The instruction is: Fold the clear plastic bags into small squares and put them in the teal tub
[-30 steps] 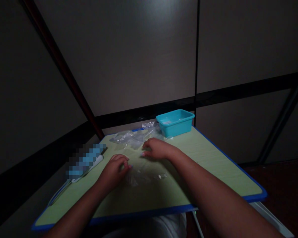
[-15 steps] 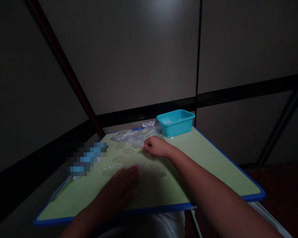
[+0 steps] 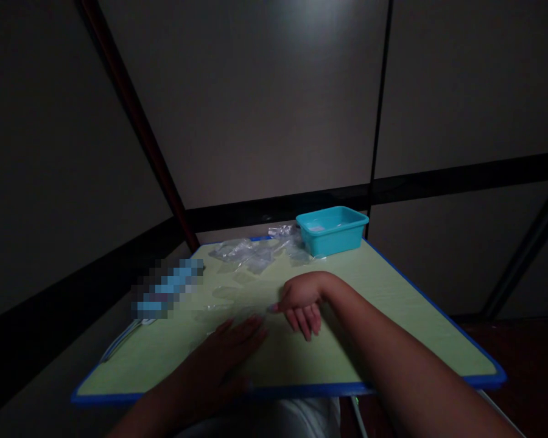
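A thin clear plastic bag (image 3: 232,310) lies flat on the light green table (image 3: 406,328), close to its front half. My left hand (image 3: 232,347) rests palm down on the bag's near part, its fingers stretched out. To the right, my right hand (image 3: 301,301) is turned at the wrist, with thumb and forefinger pinched at the bag's right edge and the other fingers hanging loose. More crumpled clear bags (image 3: 256,252) are heaped toward the table's far edge.
An open turquoise basket (image 3: 335,234) stands at the far right corner, with something pale inside. A blurred-out blue object (image 3: 171,289) lies at the left edge beside a pale cable (image 3: 123,340). Panelled walls (image 3: 278,109) rise behind the table.
My right hand has come nearer and turned over, its fingers now pointing down beside my left hand. My left hand remains on the bag. The view has shifted slightly.
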The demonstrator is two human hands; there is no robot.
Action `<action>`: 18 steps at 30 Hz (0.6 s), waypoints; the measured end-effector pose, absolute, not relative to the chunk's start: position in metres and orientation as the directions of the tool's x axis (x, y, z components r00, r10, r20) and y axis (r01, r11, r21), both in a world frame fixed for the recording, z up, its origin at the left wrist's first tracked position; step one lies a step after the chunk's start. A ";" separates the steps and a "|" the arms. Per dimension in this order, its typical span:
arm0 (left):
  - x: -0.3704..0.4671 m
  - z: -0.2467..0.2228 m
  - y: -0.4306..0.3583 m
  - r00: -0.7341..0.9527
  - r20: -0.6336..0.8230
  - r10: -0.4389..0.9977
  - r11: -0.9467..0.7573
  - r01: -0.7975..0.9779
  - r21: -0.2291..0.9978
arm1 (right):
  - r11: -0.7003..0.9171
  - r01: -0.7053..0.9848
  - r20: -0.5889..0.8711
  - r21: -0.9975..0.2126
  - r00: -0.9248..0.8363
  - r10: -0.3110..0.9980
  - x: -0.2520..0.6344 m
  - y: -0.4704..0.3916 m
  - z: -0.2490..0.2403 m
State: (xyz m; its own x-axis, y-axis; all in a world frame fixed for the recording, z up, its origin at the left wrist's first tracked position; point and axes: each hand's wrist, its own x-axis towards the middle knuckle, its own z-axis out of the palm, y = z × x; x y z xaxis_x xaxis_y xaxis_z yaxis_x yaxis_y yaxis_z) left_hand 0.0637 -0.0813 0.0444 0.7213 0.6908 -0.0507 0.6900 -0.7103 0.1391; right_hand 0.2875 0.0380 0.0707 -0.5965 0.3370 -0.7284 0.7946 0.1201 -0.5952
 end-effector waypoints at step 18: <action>0.034 0.053 0.068 0.309 0.335 0.890 -0.389 0.897 0.208 | 0.295 0.933 0.114 -0.207 -0.277 0.954 0.308 0.062 0.056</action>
State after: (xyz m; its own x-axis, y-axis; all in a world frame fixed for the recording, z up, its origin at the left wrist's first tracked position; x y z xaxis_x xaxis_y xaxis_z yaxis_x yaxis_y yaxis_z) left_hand 0.0339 0.0676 0.0531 0.3087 0.8902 0.3351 0.8973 -0.3894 0.2078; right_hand 0.3082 0.0622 0.0557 -0.2767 0.9542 0.1137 0.9328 0.2951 -0.2069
